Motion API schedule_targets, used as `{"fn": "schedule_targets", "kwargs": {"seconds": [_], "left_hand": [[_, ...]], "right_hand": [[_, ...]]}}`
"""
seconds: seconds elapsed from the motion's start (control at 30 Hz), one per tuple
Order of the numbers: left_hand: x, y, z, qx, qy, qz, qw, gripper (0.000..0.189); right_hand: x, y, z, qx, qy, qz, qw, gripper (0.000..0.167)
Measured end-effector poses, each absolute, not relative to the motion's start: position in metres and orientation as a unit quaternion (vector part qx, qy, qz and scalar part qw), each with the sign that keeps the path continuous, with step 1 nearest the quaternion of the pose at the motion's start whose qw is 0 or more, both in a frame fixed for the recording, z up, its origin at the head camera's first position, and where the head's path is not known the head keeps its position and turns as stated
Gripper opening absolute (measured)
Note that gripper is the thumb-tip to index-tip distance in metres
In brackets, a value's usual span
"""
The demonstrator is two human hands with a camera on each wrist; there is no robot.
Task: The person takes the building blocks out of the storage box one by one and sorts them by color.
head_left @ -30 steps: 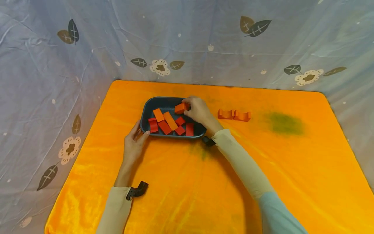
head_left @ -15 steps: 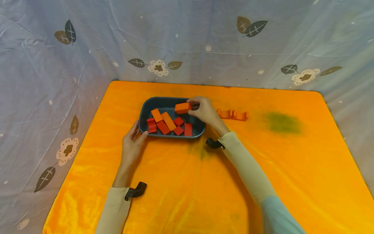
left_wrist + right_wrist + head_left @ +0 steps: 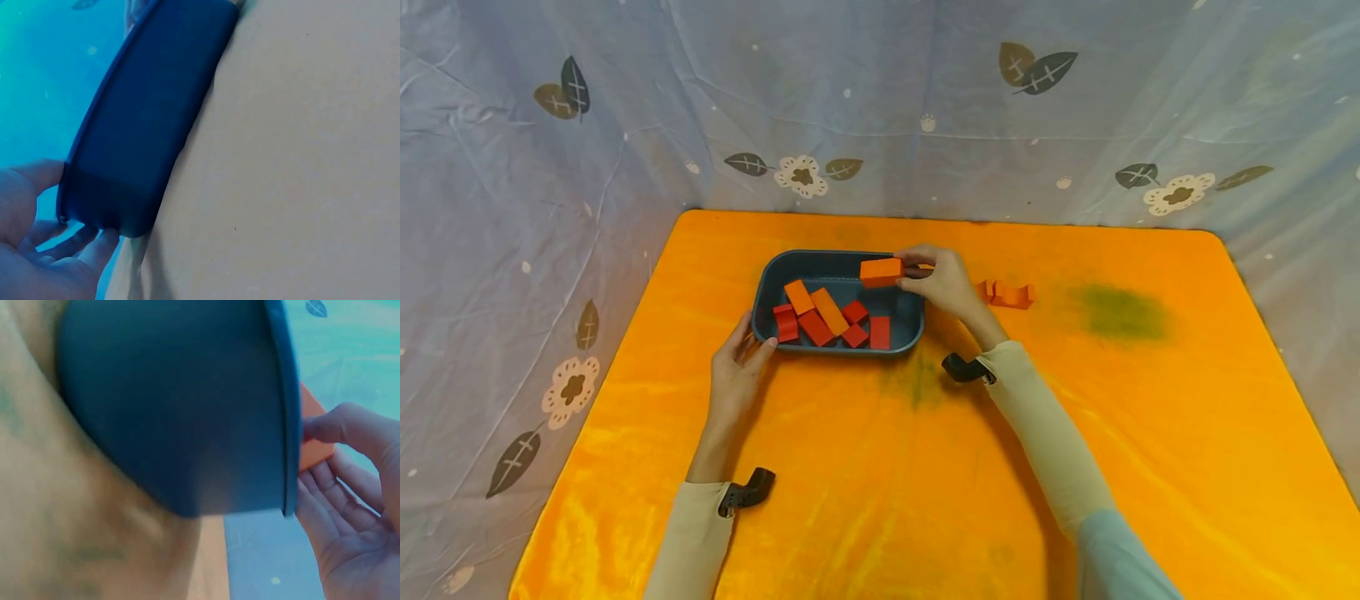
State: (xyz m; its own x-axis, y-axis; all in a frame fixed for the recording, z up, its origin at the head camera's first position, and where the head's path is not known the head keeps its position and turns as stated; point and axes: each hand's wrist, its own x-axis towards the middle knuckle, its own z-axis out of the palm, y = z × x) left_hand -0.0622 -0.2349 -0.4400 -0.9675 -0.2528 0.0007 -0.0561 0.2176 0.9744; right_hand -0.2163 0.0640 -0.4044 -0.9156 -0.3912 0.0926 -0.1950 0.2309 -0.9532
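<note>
My left hand (image 3: 736, 375) grips the left end of a dark blue-grey rectangular tray (image 3: 835, 352), thumb at the rim and fingers against the end wall, as the left wrist view also shows of the tray (image 3: 137, 119). Above the tray's back right part, my right hand (image 3: 946, 279) pinches an orange block (image 3: 881, 272) between thumb and fingers. In the right wrist view the tray's wall partly hides this orange block (image 3: 315, 453). Several blocks lie inside the tray, among them an orange bar (image 3: 830, 311), a red block (image 3: 880, 332) and a red block with a curved hollow (image 3: 786, 323).
To the right of the tray, orange blocks with curved hollows (image 3: 1014, 296) stand on the yellow cloth (image 3: 850, 467), one partly behind my right hand. A patterned curtain (image 3: 925, 75) hangs behind the table and at its sides.
My right hand has lifted the orange block and moved it rightward toward the tray's back right, now overlapping one hollowed block outside. The left hand stays on the tray's end.
</note>
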Motion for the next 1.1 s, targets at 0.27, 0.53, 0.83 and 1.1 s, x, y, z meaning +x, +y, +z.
{"fn": "schedule_targets", "kwargs": {"seconds": [0.27, 0.53, 0.83, 1.1], "left_hand": [[-0.062, -0.236, -0.441, 0.103, -0.772, -0.623, 0.075, 0.065], [-0.060, -0.237, -0.441, 0.109, -0.779, -0.612, 0.083, 0.067], [-0.062, -0.236, -0.442, 0.107, -0.780, -0.612, 0.080, 0.068], [-0.062, -0.234, -0.440, 0.109, -0.779, -0.614, 0.074, 0.066]], "right_hand": [[-0.216, 0.091, -0.402, -0.183, 0.763, -0.611, 0.104, 0.040], [-0.218, 0.117, -0.402, -0.159, 0.755, -0.628, 0.098, 0.042], [-0.215, 0.156, -0.406, -0.139, 0.760, -0.630, 0.083, 0.045], [-0.208, 0.197, -0.410, -0.112, 0.767, -0.629, 0.065, 0.046]]}}
